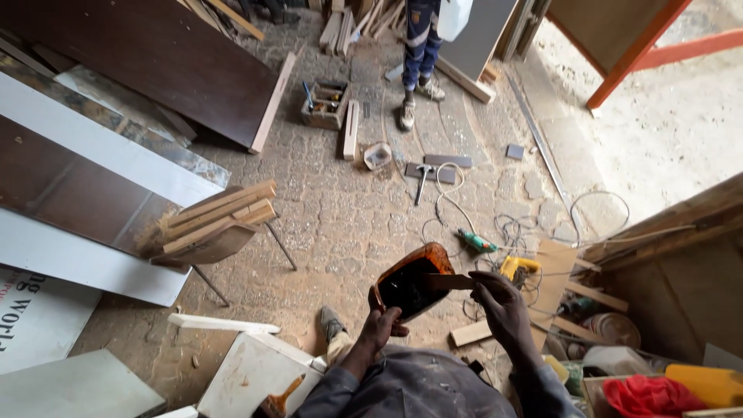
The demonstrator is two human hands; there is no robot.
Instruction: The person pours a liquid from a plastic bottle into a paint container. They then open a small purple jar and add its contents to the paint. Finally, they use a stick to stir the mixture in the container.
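- The left hand (385,321) is wrapped round the near edge of a shallow orange-brown tub (410,279) full of dark, glossy stuff, fingers closed on the rim at about seven o'clock of it.
- The right hand (495,302) is pinched shut on the end of a flat wooden stick (447,282), which reaches in from three o'clock with its tip over the dark pool.
- The tub is held in the air in front of the person, above the floor, not resting on anything.
- To do this well, I'd say keep the tub level, since the liquid sits close to the rim, and work the stick slowly so nothing slops over the far lip.
- Below, the paved floor (340,217) is rough stone dusted with sawdust.
- At one o'clock of the tub lie a green drill (476,241) and a yellow power tool (518,268) among loose cables; a hammer (422,179) lies at twelve.
- At ten o'clock a small stool carries a stack of wooden slats (217,217); beyond it dark and white boards (116,155) lean flat.
- Far off at twelve, another person's legs (418,54) stand by a wooden toolbox (325,104).
- At four o'clock, a red cloth (646,393) sits in the clutter.
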